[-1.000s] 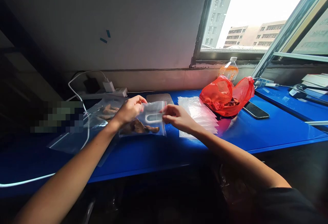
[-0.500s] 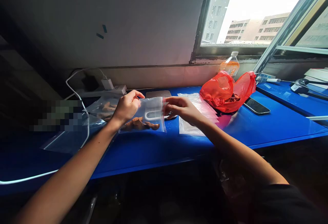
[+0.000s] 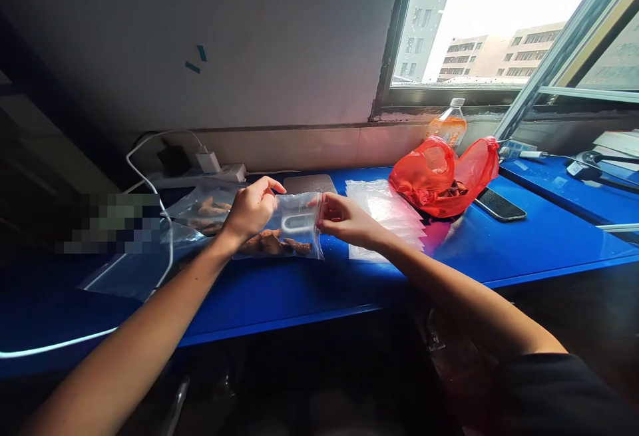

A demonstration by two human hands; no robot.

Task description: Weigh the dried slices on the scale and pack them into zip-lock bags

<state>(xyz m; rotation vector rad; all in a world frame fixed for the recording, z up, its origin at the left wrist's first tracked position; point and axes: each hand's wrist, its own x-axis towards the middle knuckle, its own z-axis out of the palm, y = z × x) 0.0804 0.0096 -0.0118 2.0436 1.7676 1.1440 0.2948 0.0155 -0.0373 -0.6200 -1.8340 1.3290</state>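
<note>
A clear zip-lock bag [image 3: 294, 216] with brown, knobbly dried pieces [image 3: 272, 243] inside lies on its side between my hands, its red-edged zip end to the right. My right hand [image 3: 344, 218] pinches that zip end with thumb and fingers. My left hand [image 3: 252, 210] is curled at the bag's far left edge, seemingly gripping it; its fingertips are partly hidden. Behind the bag is a flat grey device [image 3: 312, 185], mostly covered. Right of my right hand, a fanned stack of clear bags [image 3: 377, 200] lies on the blue table [image 3: 299, 296].
Filled clear bags [image 3: 204, 210] lie at left beside a white cable [image 3: 172, 249] and a power strip [image 3: 232, 173]. On the right stand a red plastic bag [image 3: 429, 183] and an orange drink bottle [image 3: 450, 123], with a phone [image 3: 500, 204] beside them.
My right hand has shifted slightly down along the bag's zip end, its fingers curling closer. My left hand stays almost in place at the other end.
</note>
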